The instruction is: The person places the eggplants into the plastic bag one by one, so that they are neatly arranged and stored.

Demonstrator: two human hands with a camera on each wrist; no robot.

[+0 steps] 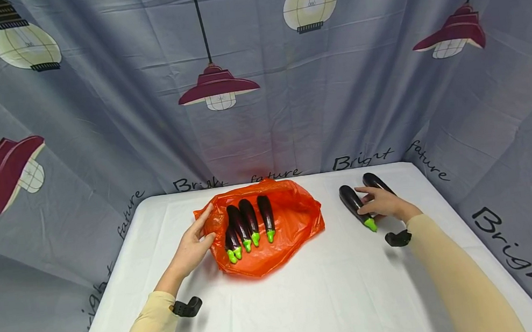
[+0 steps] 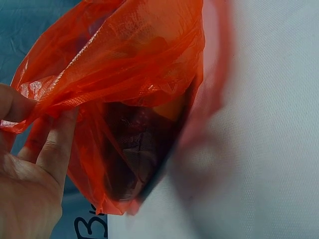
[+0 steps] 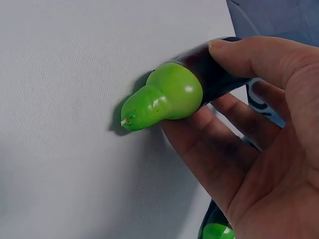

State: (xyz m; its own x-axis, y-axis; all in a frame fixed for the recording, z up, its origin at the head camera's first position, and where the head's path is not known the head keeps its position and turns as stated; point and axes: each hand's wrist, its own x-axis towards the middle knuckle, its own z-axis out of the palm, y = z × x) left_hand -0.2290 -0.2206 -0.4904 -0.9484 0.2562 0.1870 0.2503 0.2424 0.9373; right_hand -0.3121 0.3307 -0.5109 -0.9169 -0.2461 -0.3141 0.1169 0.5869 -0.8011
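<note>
An orange-red plastic bag (image 1: 296, 222) lies spread on the left half of the table, its mouth open upward. Inside it several dark purple eggplants (image 1: 238, 223) with green stem ends lie side by side. My left hand (image 1: 190, 255) pinches the bag's left edge; in the left wrist view, thumb and fingers (image 2: 52, 154) hold the thin film. To the right, my right hand (image 1: 384, 205) grips an eggplant (image 1: 351, 200) between thumb and fingers. The right wrist view shows its green cap (image 3: 174, 92) close over the cloth. Another eggplant (image 1: 377, 181) lies just behind that hand, partly covered by it.
A white cloth covers the table (image 1: 300, 308). Grey-blue curtains (image 1: 271, 127) printed with lamps and lettering hang along the back and both sides. A small black wrist camera (image 1: 187, 307) sits at the left cuff, another camera (image 1: 398, 238) at the right.
</note>
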